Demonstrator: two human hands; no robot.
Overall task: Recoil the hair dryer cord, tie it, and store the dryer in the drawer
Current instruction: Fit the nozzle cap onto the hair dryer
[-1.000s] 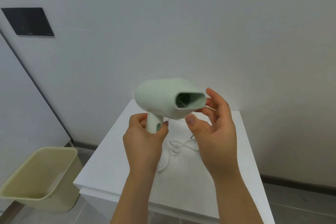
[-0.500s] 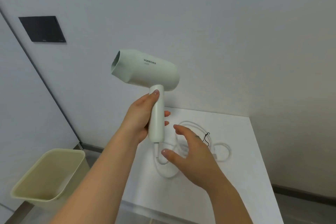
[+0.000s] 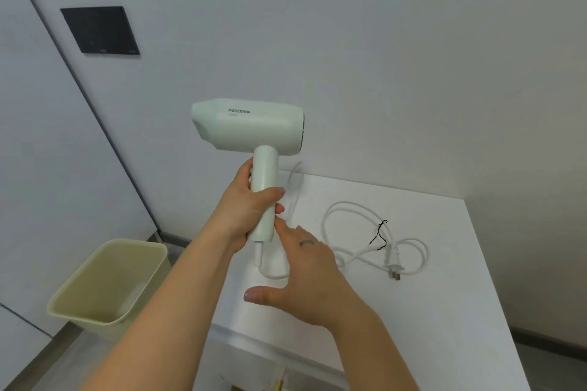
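Overhead, left grip [image 3: 251, 209] clasps dryer [image 3: 247, 127] handle; cord [image 3: 359, 232] lies right.

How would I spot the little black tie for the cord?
Look at the white cabinet top against the wall, right of the raised hands. The loose white cord lies looped there, ending in a plug. The thin black twist tie, the only dark item, crosses it beside that plug.
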